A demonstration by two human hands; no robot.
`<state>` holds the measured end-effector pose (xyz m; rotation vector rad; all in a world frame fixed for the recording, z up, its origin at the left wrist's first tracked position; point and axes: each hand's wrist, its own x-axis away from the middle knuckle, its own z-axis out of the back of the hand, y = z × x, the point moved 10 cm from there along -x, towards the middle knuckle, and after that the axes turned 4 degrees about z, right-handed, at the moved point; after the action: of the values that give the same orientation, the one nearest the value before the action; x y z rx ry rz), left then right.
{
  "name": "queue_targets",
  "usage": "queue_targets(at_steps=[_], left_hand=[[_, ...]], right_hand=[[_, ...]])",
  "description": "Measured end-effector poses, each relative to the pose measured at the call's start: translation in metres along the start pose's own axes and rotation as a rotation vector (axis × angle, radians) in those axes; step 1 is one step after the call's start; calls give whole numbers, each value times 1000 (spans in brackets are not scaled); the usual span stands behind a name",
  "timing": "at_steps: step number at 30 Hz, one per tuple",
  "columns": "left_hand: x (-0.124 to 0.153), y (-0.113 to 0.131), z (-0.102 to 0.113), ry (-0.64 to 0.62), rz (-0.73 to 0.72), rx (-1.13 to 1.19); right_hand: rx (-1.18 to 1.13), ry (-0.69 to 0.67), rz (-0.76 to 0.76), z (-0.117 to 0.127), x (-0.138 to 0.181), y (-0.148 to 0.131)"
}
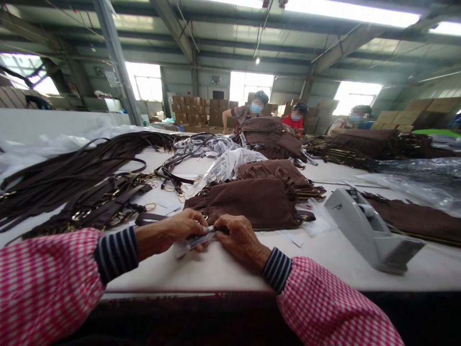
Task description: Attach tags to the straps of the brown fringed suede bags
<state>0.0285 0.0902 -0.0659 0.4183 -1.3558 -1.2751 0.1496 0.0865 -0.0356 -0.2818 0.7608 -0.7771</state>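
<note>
At the left of the frame, long dark-brown straps (82, 163) lie in a broad heap on the white tabletop (230, 274), with shorter straps with gold-coloured clasps (108, 202) bunched at the heap's near edge. Right of these, in the lower centre, the left hand (180, 231) reaches in from a pink checked sleeve (50, 283), its fingers curled closed around a small clear-plastic piece (196, 241). This piece lies between the two hands, slanting from below the left fingers up toward the right fingertips; what it contains is too blurred to tell. The right hand (240, 238) is bent nearly shut, thumb and fingers pinched at the piece's upper right end. Just beyond both hands, at the centre, a brown fringed bag (248, 202) lies flat, with more brown bags (275, 173) behind it. Farther back in the upper centre, a masked co-worker (252, 110) stands beyond a taller bag stack (270, 134). To the right, well apart from the hands, a grey tape dispenser (370, 235) sits on the tabletop beside another brown bag (418, 218).
</note>
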Motion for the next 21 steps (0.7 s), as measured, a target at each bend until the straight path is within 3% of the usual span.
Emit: queue_targets(at_steps=[10,18,21], left_hand=[[0,-3,4,100,47,54],[-8,-4,9,121,71,61],[-9,-8,10,109,95,9]], right_hand=[[-61,40,16,7,7,-8],[291,-32,184,-13,-3,-31],[293,-22,226,-15,-3,-33]])
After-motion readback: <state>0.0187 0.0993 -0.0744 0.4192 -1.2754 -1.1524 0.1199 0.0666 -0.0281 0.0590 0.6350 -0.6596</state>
